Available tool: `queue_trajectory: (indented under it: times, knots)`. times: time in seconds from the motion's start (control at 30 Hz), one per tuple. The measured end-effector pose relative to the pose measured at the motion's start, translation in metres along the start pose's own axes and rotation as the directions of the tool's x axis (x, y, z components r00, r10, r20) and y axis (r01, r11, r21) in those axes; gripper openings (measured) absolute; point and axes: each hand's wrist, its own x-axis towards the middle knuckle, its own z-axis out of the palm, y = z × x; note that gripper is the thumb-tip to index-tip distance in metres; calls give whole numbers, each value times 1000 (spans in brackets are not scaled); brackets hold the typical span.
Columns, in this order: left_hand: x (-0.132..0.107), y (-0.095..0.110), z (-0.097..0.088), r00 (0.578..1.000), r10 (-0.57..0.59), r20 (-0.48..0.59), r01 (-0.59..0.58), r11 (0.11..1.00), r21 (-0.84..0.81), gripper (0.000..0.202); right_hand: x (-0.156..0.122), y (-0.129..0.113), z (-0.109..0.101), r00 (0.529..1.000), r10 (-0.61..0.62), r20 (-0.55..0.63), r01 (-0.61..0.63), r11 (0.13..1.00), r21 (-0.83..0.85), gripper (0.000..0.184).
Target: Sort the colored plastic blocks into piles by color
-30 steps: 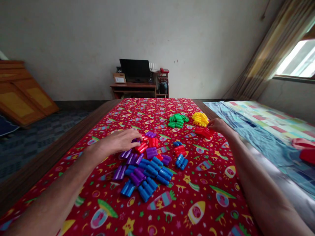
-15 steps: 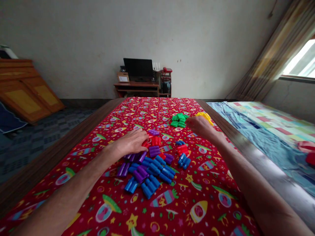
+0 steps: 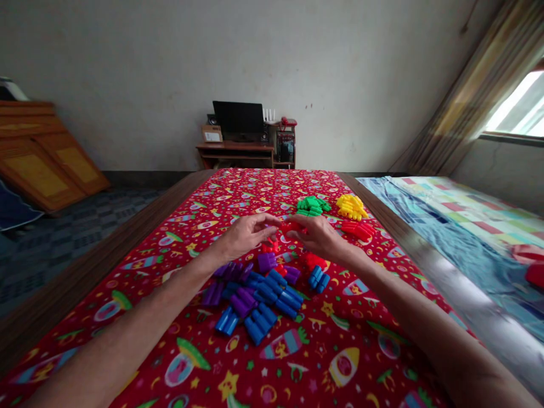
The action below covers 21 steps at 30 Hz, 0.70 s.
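- Nearest me, toward the near edge of the table, I see bare red cloth (image 3: 352, 317) printed with rockets and stars, with both my forearms running over it.
- Just beyond, around the middle of the table, lies a mixed heap of blue and purple blocks (image 3: 259, 297), touching one another; a small blue cluster (image 3: 318, 278) sits just to the right of the heap.
- Above the far end of that heap my two hands meet. My left hand (image 3: 246, 233) has its fingers curled, thumb and fingertips pinching one end of a red block (image 3: 291, 226).
- My right hand (image 3: 319, 237) closes on the other end of the same red block, so both hands grip it between them, lifted off the cloth.
- Under and between the hands lie a few loose red blocks (image 3: 268, 247), partly hidden.
- Further, near the right edge, a row of red blocks (image 3: 359, 229) lies on its own.
- Toward the far right corner sit a yellow pile (image 3: 351, 206) and a green pile (image 3: 313, 205), just beside each other.
- Past the far edge stands a desk (image 3: 236, 152) with a dark monitor (image 3: 238, 118).
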Motion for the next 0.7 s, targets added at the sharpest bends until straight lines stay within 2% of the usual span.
queue_trajectory:
  times: [0.07, 0.13, 0.17, 0.23, 0.37, 0.53, 0.63, 0.7]
  knots:
    - [1, -9, -4, 993, 87, -85, -64, 969, 240, 36, 1, 17, -14, 996, 87, -32, -89, 994, -64, 30]
    - [2, -25, -11, 980, 161, -115, -86, 870, 486, 28, 1, 37, -29, 981, 181, -66, -189, 970, -154, 30]
    - [3, -35, -15, 981, 167, -100, -81, 818, 569, 27, 0, 48, -35, 972, 223, -76, -234, 951, -202, 30]
    - [3, -53, -20, 993, 106, -55, -44, 754, 655, 28, -3, 68, -45, 950, 301, -85, -313, 908, -279, 28]
    - [3, -74, -24, 999, -44, 8, 26, 717, 696, 36, -11, 102, -57, 903, 427, -44, -420, 854, -307, 22]
    - [4, -74, -22, 999, -39, -18, 41, 728, 684, 33, -21, 123, -65, 866, 493, 86, -436, 828, -352, 16]
    - [4, -71, -18, 999, -28, -16, 31, 749, 662, 38, -22, 119, -68, 835, 550, -11, -504, 757, -415, 18]
    - [3, -67, -14, 1000, -22, -11, 24, 764, 645, 44, -19, 109, -68, 857, 508, -79, -493, 769, -406, 21]
